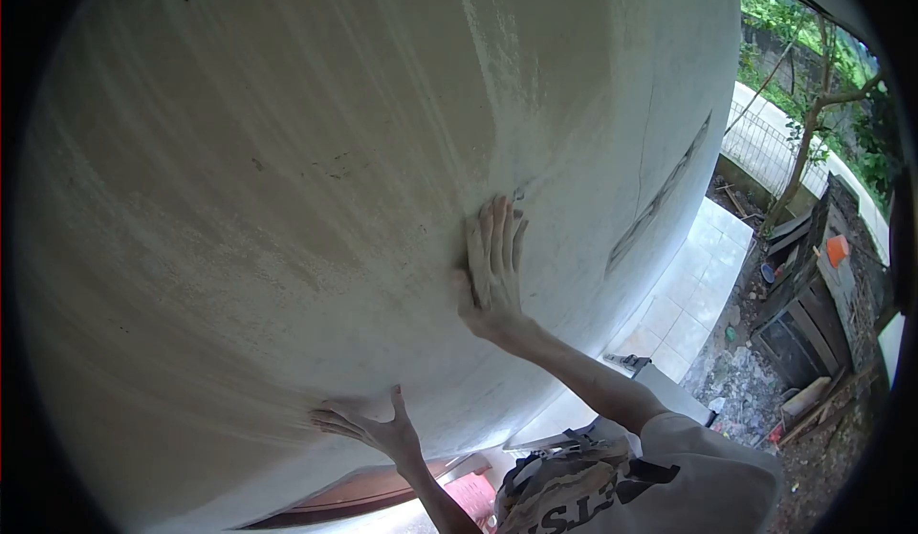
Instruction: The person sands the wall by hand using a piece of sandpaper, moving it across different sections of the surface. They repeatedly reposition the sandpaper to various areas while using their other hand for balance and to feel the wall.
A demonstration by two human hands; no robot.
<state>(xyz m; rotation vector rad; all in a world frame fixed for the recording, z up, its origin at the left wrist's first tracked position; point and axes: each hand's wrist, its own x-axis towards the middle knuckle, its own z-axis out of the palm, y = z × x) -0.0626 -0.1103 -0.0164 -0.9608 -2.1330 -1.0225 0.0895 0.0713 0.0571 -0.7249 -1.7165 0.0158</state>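
Note:
A broad pale plastered wall (pixel 287 180) fills most of the view, streaked with faint trowel marks. My right hand (pixel 492 266) lies flat against it, palm down and fingers pointing up, holding nothing. Lower and to the left, my left hand (pixel 368 424) also presses on the wall, fingers spread toward the left and thumb raised. Both forearms reach in from the bottom right, where my light sleeve (pixel 708 457) and a printed shirt front (pixel 574 486) show.
Far below on the right is a white tiled floor (pixel 693 290) beside the wall. Dark wooden boards and crates (pixel 803 324), an orange container (pixel 837 247), rubble, a metal fence (pixel 765 142) and trees stand beyond. A reddish-brown ledge (pixel 373 496) runs under the wall.

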